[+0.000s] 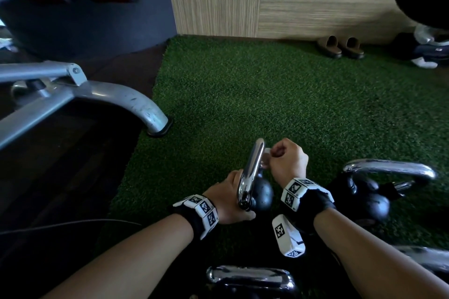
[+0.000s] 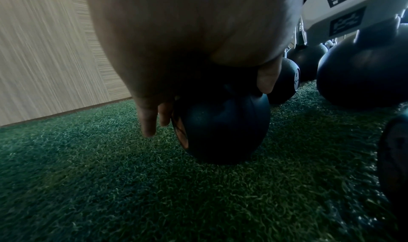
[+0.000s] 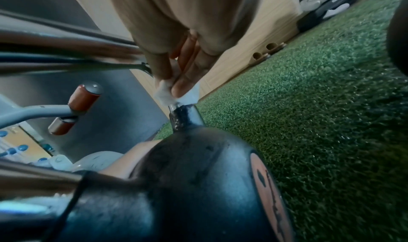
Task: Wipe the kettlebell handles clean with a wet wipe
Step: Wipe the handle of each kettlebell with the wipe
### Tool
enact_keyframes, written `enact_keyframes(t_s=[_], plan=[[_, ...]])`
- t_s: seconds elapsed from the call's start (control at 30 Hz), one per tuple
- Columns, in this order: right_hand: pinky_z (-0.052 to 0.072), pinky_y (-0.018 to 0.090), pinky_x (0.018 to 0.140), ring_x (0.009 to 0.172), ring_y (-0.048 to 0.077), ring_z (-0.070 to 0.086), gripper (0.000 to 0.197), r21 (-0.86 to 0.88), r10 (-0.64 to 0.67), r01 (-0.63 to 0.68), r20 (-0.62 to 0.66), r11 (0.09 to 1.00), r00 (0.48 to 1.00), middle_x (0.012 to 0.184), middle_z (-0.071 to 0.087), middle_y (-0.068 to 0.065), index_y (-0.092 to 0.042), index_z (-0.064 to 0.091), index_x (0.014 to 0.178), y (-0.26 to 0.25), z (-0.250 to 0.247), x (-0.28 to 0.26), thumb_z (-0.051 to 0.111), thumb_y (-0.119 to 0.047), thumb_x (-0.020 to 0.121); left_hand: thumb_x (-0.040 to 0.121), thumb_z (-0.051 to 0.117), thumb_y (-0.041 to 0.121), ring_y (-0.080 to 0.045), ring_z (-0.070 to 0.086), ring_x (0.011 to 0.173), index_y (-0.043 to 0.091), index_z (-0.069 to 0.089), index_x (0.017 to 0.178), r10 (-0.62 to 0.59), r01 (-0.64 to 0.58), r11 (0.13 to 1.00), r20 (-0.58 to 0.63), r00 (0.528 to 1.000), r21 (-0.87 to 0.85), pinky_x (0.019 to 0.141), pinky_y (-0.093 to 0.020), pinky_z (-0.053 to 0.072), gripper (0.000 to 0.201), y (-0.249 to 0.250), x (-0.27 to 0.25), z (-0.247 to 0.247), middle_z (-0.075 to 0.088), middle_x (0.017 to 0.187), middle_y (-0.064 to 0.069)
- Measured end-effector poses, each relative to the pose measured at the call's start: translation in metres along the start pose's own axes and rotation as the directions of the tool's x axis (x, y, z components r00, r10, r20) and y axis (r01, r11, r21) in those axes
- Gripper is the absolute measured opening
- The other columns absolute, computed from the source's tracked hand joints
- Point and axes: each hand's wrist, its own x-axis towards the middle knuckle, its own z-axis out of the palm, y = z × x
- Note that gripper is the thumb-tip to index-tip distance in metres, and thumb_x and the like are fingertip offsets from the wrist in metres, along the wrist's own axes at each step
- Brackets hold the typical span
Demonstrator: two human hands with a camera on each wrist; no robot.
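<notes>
A small black kettlebell (image 1: 261, 193) with a chrome handle (image 1: 252, 167) stands on green turf at the centre bottom of the head view. My left hand (image 1: 233, 199) grips the near end of that handle, fingers curled round it; the left wrist view shows its ball (image 2: 223, 129) under my palm. My right hand (image 1: 288, 160) pinches a white wet wipe (image 1: 266, 160) against the far leg of the handle. In the right wrist view the wipe (image 3: 165, 92) is bunched under my fingertips (image 3: 185, 82) where the handle meets the ball (image 3: 198, 184).
More kettlebells stand around: one to the right (image 1: 374, 192), one at the bottom edge (image 1: 252, 279), others in the left wrist view (image 2: 362, 68). A grey machine leg (image 1: 136, 102) rests on the turf at the left. Brown slippers (image 1: 340, 47) lie by the wooden wall.
</notes>
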Motion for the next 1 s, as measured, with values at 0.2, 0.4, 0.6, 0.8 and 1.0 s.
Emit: enact_keyframes(t_s=[0.2, 0.4, 0.6, 0.8, 1.0], plan=[[0.048, 0.02, 0.06, 0.072, 0.019, 0.066, 0.016, -0.095, 0.045, -0.037, 0.081, 0.995, 0.996, 0.071, 0.068, -0.002, -0.015, 0.067, 0.071, 0.002, 0.001, -0.001, 0.083, -0.019, 0.073, 0.068, 0.081, 0.055, -0.021, 0.058, 0.13, 0.044, 0.012, 0.149, 0.012, -0.012, 1.0, -0.005, 1.0, -0.011, 0.11, -0.045, 0.049, 0.107, -0.001, 0.001, 0.001, 0.037, 0.154, 0.006], [0.05, 0.025, 0.058, 0.072, 0.018, 0.063, 0.008, -0.233, 0.139, -0.078, 0.259, 0.969, 0.956, 0.08, 0.068, 0.003, -0.012, 0.068, 0.076, -0.002, -0.002, 0.002, 0.073, -0.007, 0.074, 0.067, 0.085, 0.052, -0.016, 0.039, 0.146, 0.041, 0.01, 0.154, 0.017, -0.016, 1.0, 0.027, 0.999, -0.023, 0.119, -0.046, 0.038, 0.116, -0.001, -0.002, -0.001, 0.029, 0.161, 0.006], [0.061, 0.028, 0.068, 0.081, 0.017, 0.073, 0.019, -0.127, -0.058, 0.093, 0.254, 0.988, 0.966, 0.096, 0.076, 0.002, -0.019, 0.07, 0.103, -0.006, -0.042, 0.02, 0.077, -0.012, 0.087, 0.058, 0.067, 0.091, -0.012, 0.043, 0.145, 0.047, -0.001, 0.16, 0.055, -0.051, 0.994, -0.042, 0.998, 0.101, 0.116, -0.049, 0.041, 0.131, 0.006, -0.025, -0.029, 0.032, 0.163, 0.017], [0.053, 0.012, 0.075, 0.089, 0.012, 0.068, 0.045, -0.125, -0.408, 0.49, 0.4, 0.863, 0.821, 0.108, 0.07, -0.006, -0.027, 0.073, 0.123, -0.032, -0.043, 0.032, 0.061, 0.001, 0.091, 0.069, 0.07, 0.074, -0.009, 0.064, 0.111, 0.044, 0.042, 0.145, 0.156, -0.086, 0.972, -0.328, 0.932, 0.219, 0.093, -0.032, 0.055, 0.086, 0.04, -0.048, -0.051, 0.051, 0.126, 0.02], [0.054, 0.032, 0.101, 0.109, 0.019, 0.067, 0.037, -0.153, -0.467, 0.614, 0.517, 0.774, 0.717, 0.115, 0.07, 0.003, -0.016, 0.079, 0.114, -0.037, -0.04, 0.029, 0.063, 0.002, 0.084, 0.07, 0.075, 0.052, -0.012, 0.062, 0.099, 0.038, 0.058, 0.115, 0.126, -0.073, 0.98, -0.298, 0.946, 0.183, 0.083, -0.027, 0.051, 0.05, 0.055, -0.043, -0.061, 0.052, 0.103, 0.014]])
